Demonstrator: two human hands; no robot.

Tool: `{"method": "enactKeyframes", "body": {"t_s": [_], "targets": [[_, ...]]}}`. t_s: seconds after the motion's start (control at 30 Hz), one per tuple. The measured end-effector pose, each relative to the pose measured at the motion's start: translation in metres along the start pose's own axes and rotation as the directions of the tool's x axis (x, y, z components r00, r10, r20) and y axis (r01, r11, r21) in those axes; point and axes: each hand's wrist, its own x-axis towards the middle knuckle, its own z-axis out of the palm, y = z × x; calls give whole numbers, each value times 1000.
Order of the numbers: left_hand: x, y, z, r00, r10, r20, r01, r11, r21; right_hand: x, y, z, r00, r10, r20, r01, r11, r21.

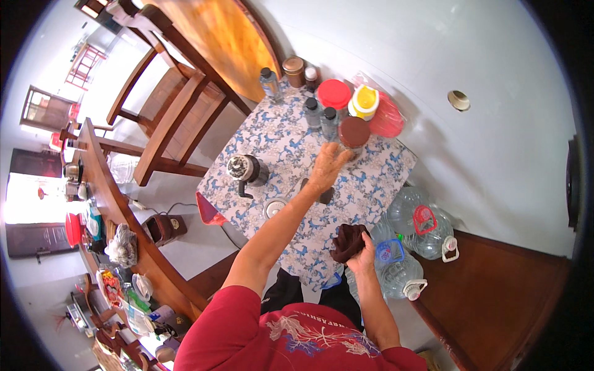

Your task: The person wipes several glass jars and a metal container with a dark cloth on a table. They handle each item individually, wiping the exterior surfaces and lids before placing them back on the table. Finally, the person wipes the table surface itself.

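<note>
My left hand (330, 162) reaches over the small table (287, 153) with its floral cover, its fingers at a jar with a brown lid (354, 132). Whether it grips the jar is hard to tell. In my right hand (364, 255) is a bunched dark brown cloth (348, 242), held over the table's near right edge. A dark flat object (326, 195) lies partly under my left wrist. To the left stand a kettle-like pot with a black handle (254, 170) and a round white lid (274, 207), partly behind my forearm.
Behind the jar stand a red-lidded jar (334, 94), a yellow-topped container (364, 102), small black-capped bottles (312, 111) and a red plastic bag (387, 116). Large clear water bottles (401, 276) crowd the floor at right. A wooden armchair (171, 102) is at the upper left, beside a long wooden table (134, 232).
</note>
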Motion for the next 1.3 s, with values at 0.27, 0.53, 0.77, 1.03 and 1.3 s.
{"method": "enactKeyframes", "body": {"t_s": [0.27,0.53,0.77,1.03,1.3], "targets": [[-10,1,-7,960,43,-275,-29,998,54,24,14,8,999,-11,-31,3,966,-257],[64,-45,-124,805,49,-591,30,992,122,89,34,5,877,-475,66,36,-72,-997],[134,-101,-155,821,-224,-525,295,954,54,107,39,1,927,-344,147,-85,-576,-813],[188,-150,-142,853,-260,-453,352,927,130,115,31,0,917,-317,244,-12,-632,-775],[217,-182,-131,859,-262,-441,285,958,-15,132,33,-36,952,-298,67,-73,-435,-897]]}}
